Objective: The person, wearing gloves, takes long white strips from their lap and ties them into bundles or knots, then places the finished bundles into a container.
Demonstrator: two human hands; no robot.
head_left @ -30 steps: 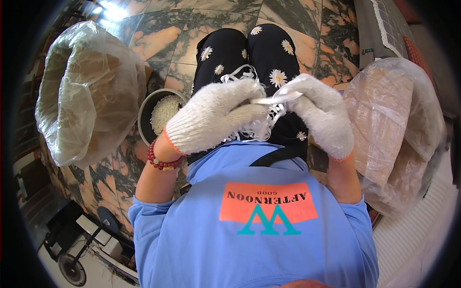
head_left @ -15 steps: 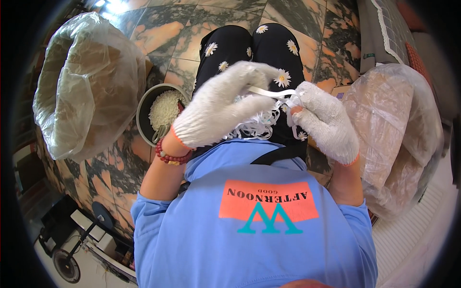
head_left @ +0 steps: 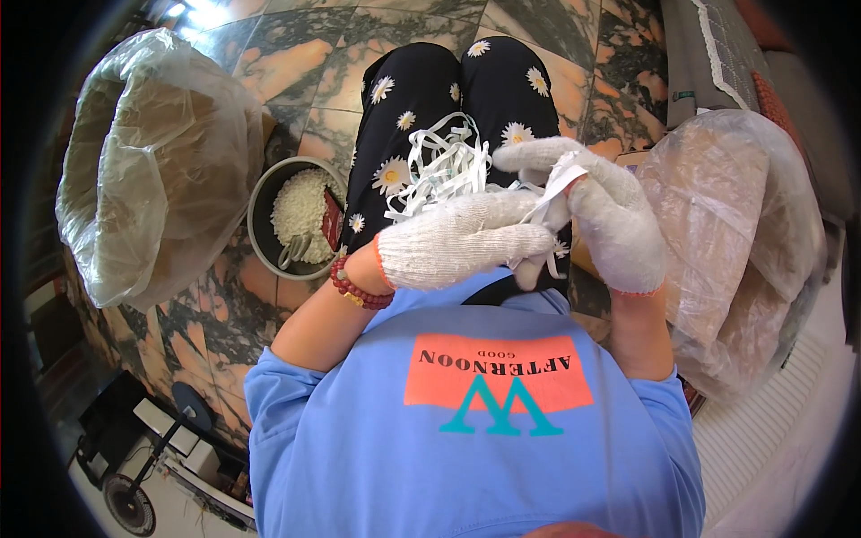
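Strips, narrow, flat and white, were seen gathered in a loose tangle of strips (head_left: 448,166) to the right of the grey pot (head_left: 252,215), spread over black trousers (head_left: 395,90) printed with daisies. Within the tangle the material was curled into open loops and sharp folds; faint blue-green tints were noted along parts of it.

One strip (head_left: 558,186) was held clear, farther right of the pot than the tangle. Its upper part was seen as a flat, smooth white band, slanted downward and narrowed toward the lower end.

The upper part was pinched between thumb and fingers of the right hand (head_left: 619,220); a bare fingertip was exposed there through the knitted glove. The left hand (head_left: 462,238), also gloved, was placed between pot and right hand, its fingers stretched out close together. The lower part of the strip was met by its fingertips; whether it was gripped there could not be told. Orange cuffs (head_left: 384,264) were worn on both gloves.

White grains (head_left: 300,202) were contained in the pot, with a red object (head_left: 332,222) and a looped metal piece (head_left: 294,253) on top. A clear plastic bag (head_left: 143,179) was positioned left of the pot; a second, wrapped bundle (head_left: 717,215) was located far to its right.
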